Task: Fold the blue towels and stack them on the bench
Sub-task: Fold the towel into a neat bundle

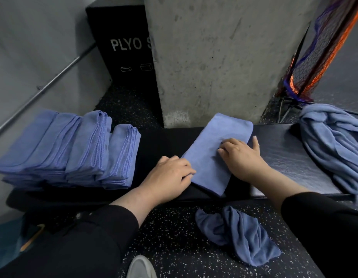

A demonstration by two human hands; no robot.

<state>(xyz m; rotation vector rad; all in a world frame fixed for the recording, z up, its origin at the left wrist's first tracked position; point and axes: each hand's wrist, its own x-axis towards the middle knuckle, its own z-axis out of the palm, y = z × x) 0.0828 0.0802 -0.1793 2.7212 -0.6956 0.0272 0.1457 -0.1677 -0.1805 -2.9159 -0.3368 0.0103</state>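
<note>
On the far left of the dark desk (290, 155) sit your folded blue towels (67, 149), leaning in neat rows close together. Behind them is a grey wall with a thin metal rail (43, 91) running up it. A black box (124, 57) with the white letters "PLYO" stands on the floor at the back, next to a big grey pillar (214, 57).

Your left hand (170, 175) rests on the desk at the left edge of the towel you are folding (214, 155). Its fingers are bent and touch that edge; it is not clear if they pinch the cloth. This towel lies flat in the middle of the desk, folded into a long shape and tilted a bit.

Your right hand (240, 155) lies on top of that towel, pressing it down with loosely bent fingers and its thumb out to the side.

Below, on the speckled floor (174, 247), one crumpled blue towel (240, 235) lies by itself.

On the far right end of the desk is a messy heap of unfolded blue towels (334, 145). Behind it hangs an orange and dark net (318, 51).
</note>
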